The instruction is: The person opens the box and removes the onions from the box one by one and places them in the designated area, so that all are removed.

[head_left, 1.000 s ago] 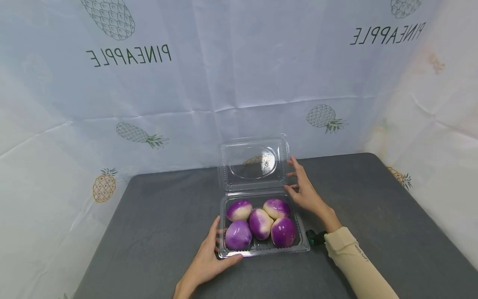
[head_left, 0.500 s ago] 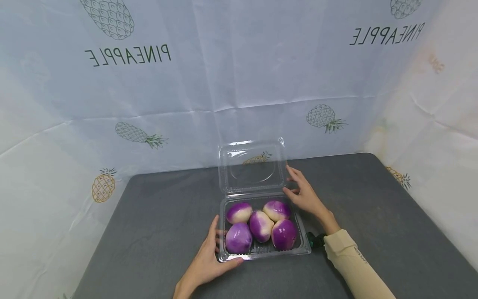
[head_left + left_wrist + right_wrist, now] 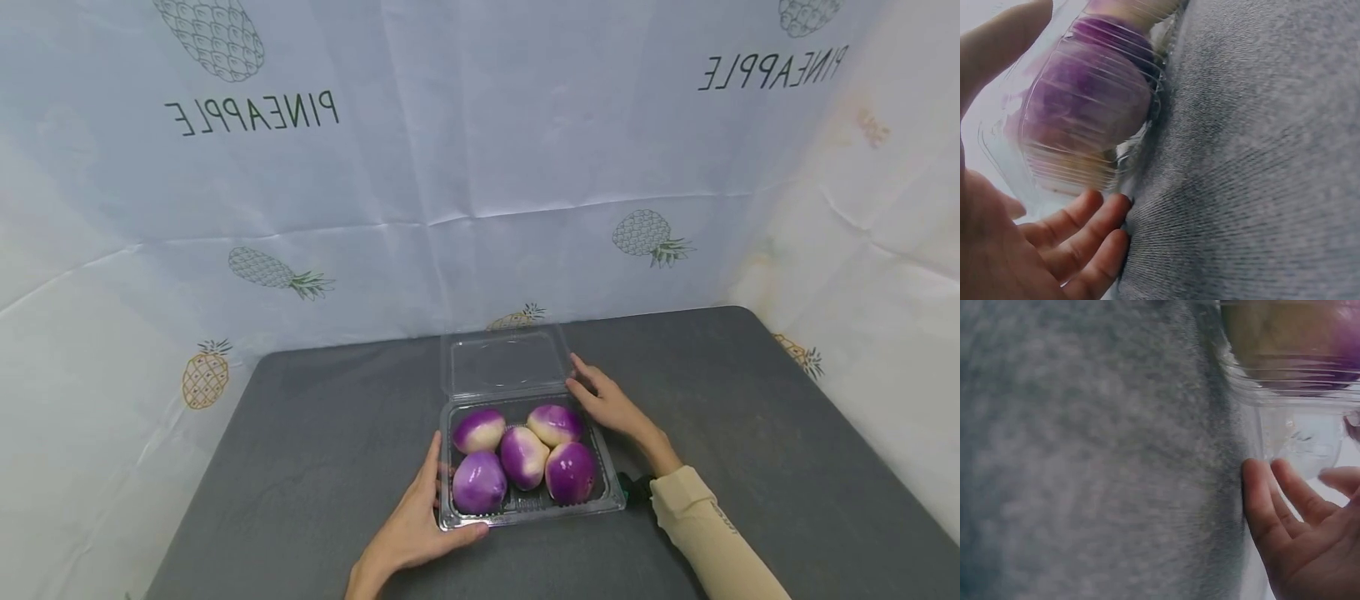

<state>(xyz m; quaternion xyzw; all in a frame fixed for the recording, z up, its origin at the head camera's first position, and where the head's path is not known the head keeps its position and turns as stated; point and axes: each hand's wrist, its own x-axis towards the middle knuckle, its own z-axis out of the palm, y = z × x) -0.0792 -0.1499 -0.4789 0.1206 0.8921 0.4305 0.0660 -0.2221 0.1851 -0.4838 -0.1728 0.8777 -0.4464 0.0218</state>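
Backdrop cloth point(image 3: 480, 133) reads "PINEAPPLE" twice (both mirrored).

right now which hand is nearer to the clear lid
Right. The right hand is beside the clear lid, by its near right corner; the left hand is at the near left corner of the tray, farther away.

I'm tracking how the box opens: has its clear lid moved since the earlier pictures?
Yes: the lid has tipped back and down. Its far rim, earlier well above the back edge of the gray table, now shows barely above it.
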